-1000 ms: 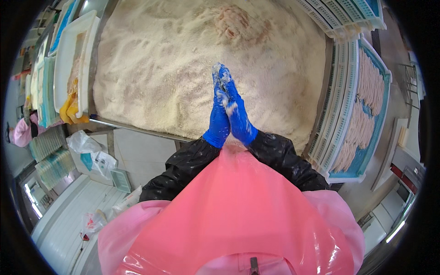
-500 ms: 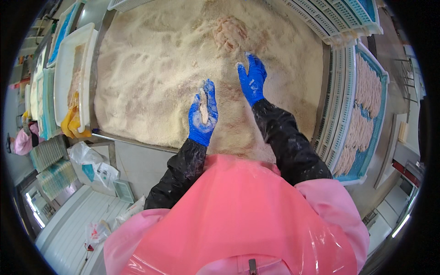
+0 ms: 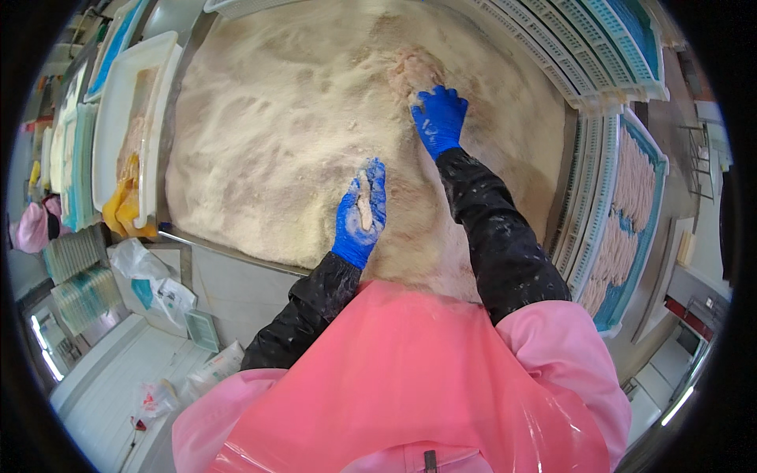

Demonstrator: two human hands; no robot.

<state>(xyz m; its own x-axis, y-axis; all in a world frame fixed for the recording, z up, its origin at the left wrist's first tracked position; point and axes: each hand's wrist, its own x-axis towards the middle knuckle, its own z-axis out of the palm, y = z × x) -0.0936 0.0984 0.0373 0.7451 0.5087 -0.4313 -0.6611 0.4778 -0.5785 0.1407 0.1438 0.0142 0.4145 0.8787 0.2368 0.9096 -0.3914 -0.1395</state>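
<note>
My left hand (image 3: 357,225), in a blue glove dusted with crumbs, is cupped palm up around a pale, crumb-coated strip of meat (image 3: 364,203). The strip lies lengthwise along the palm, between thumb and fingers. Farther off, my right hand (image 3: 439,120), also blue-gloved, is palm down with fingers spread and bent at the near edge of a heap of pinkish raw meat strips (image 3: 415,69). Its fingertips are partly hidden. Both hands are over a wide steel-edged tray filled with pale breadcrumbs (image 3: 260,158).
At the right, a blue-white tray (image 3: 603,311) holds rows of coated strips, and slotted trays (image 3: 544,47) are stacked beyond it. On the left stands a white tub (image 3: 110,142) with wet contents and a yellow glove (image 3: 126,206). Plastic bags (image 3: 162,280) lie below it.
My right hand has gone forward to the meat heap and turned palm down, its fingers bending. The left hand still cradles its strip, now slightly farther right and lower in view.
</note>
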